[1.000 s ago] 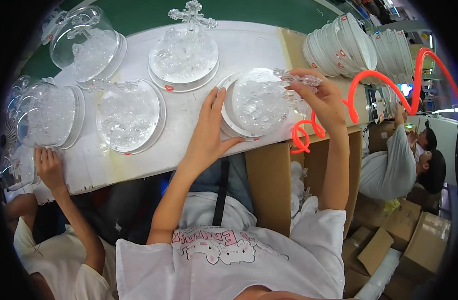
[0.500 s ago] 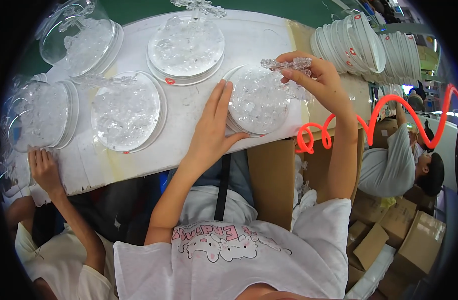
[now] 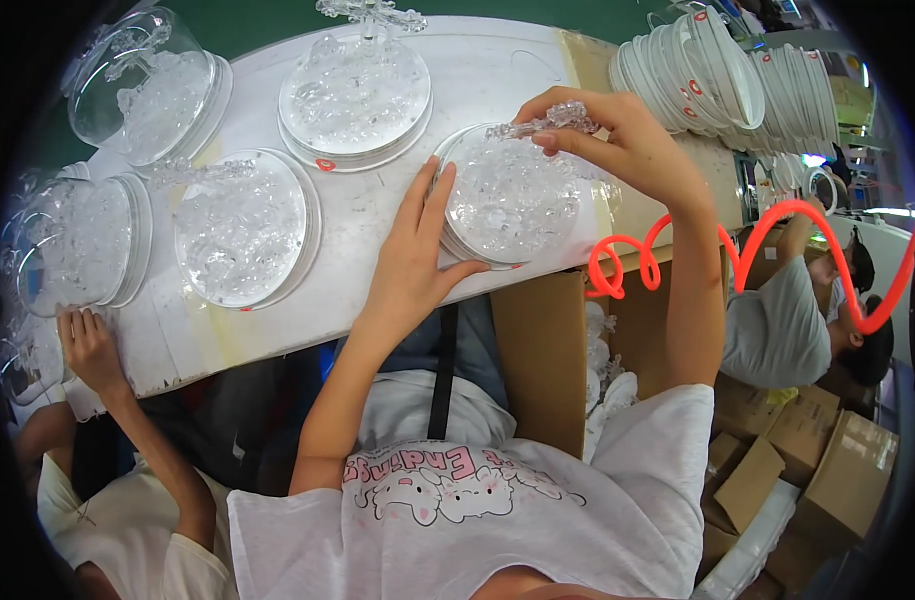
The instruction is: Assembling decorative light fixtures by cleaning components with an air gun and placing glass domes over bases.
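Ornament [image 3: 566, 117] is pinched by right hand [image 3: 640, 152] at base [image 3: 457, 243] braced by spread left hand [image 3: 408, 258]; positioning seemingly underway, steady alignment needed.

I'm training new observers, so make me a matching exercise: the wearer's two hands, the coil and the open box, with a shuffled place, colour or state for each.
1. Left hand
2. Right hand
3. Coil
4. Open box

A. Orange-red
B. Pinching a clear ornament
C. Contains clear pieces
D. At a disc's left side

Pairs: 1-D, 2-B, 3-A, 4-C
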### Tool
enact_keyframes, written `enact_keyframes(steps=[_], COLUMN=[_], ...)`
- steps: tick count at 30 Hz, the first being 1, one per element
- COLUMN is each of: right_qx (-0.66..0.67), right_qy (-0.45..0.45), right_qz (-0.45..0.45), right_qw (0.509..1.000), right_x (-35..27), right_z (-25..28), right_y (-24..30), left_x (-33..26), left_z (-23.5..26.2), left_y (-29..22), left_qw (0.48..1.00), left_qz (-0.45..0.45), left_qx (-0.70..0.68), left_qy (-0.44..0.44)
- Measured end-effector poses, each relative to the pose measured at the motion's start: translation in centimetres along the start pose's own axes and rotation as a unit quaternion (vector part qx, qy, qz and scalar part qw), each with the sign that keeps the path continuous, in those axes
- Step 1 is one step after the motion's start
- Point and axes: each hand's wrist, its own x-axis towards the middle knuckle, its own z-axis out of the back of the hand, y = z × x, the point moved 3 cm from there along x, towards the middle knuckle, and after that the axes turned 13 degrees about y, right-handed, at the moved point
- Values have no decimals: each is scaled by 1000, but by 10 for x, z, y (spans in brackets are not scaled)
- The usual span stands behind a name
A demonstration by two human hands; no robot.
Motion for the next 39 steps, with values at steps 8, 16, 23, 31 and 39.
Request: enact_keyframes(steps=[8, 16, 23, 31, 39], right_qx=[-9, -3, 23, 46, 17], right_qy=[-30, -32, -42, -15, -4], right_qz=[-8, -2, -52, -8, -9], right_qw=[999, 999, 997, 999, 1000], right_x=[-6, -5, -8, -3, -6], right_z=[-5, -6, -9, -5, 0], right_y=[1, -6, -2, -8, -5], left_x=[1, 1, 1, 1, 1], left_z=[0, -1, -1, 0, -2], left_y=[-1, 0, 0, 0, -1], left_qw=[1000, 1000, 1000, 1000, 1000], left_qz=[4, -2, -10, -5, -8], left_qx=[-4, 7, 18, 19, 17], left_qy=[-2, -7, -8, -8, -16])
